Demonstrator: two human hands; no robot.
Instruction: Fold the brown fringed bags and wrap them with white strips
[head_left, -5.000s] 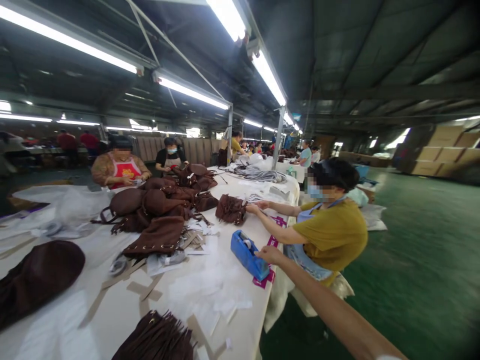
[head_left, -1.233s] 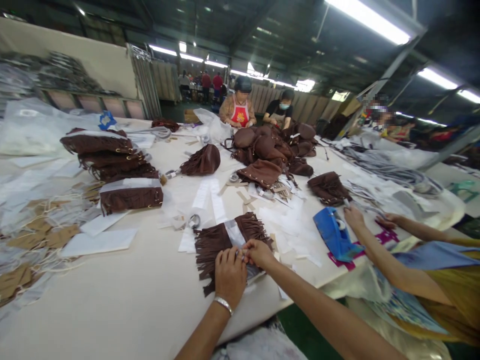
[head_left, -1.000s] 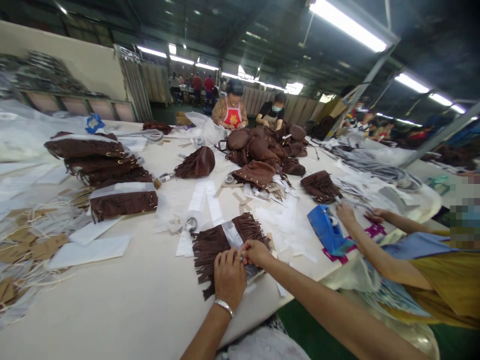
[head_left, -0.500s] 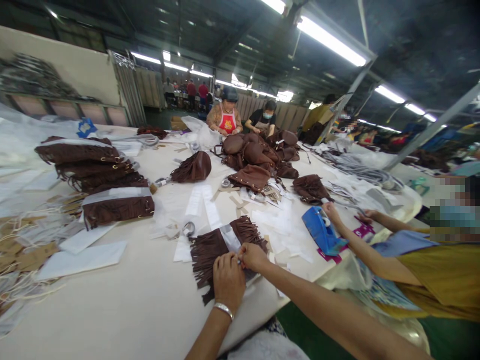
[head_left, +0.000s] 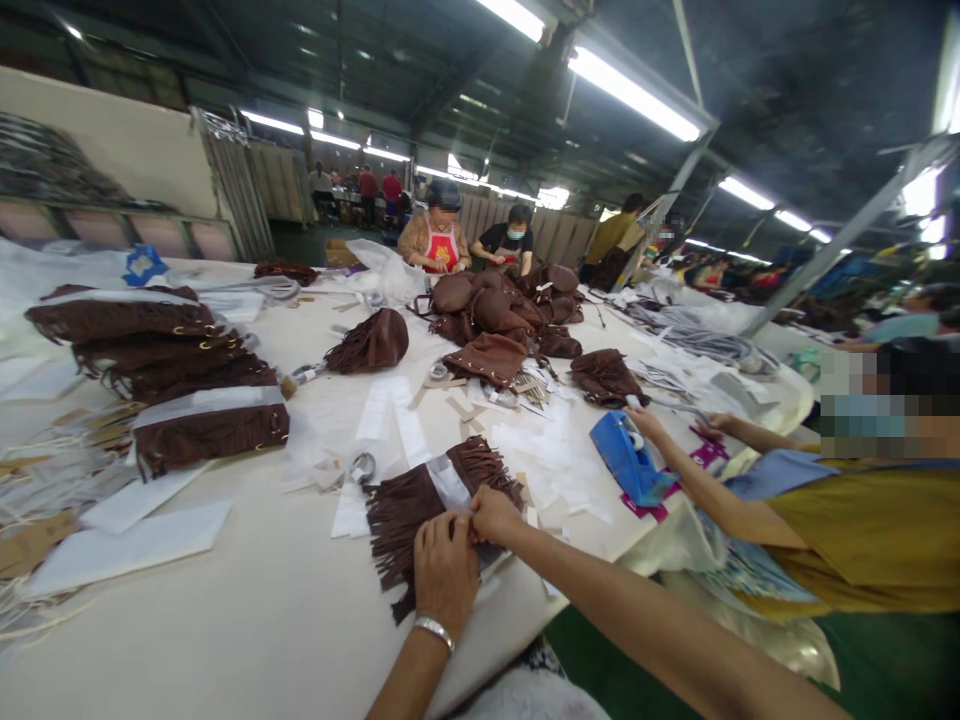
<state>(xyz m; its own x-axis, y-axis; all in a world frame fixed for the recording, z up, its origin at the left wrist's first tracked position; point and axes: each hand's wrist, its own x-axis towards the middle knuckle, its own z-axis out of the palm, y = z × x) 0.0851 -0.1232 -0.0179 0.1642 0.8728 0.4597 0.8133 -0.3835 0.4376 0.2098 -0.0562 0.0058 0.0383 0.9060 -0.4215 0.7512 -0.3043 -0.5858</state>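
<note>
A dark brown fringed bag [head_left: 401,510] lies flat in front of me, with a whitish see-through strip [head_left: 448,482] across its middle. My left hand [head_left: 446,570], a silver bracelet at its wrist, rests over the bag's near edge with bent fingers closed on it. Right beside it, my right hand [head_left: 495,515] is closed in a pinch at that same edge. Whatever the right fingertips hold is hidden between the two hands.
Brown fringed bags [head_left: 214,425] are stacked at left, near white sheets [head_left: 127,550] and tags. A bag pile [head_left: 499,310] sits further back. At right, a co-worker's hand [head_left: 649,425] is by a blue tape dispenser [head_left: 630,460]. Two people work across the table.
The view has shifted slightly, so most things sit further left. Both hands stay at the bag's near edge; the small pale thing between the fingertips no longer shows.
</note>
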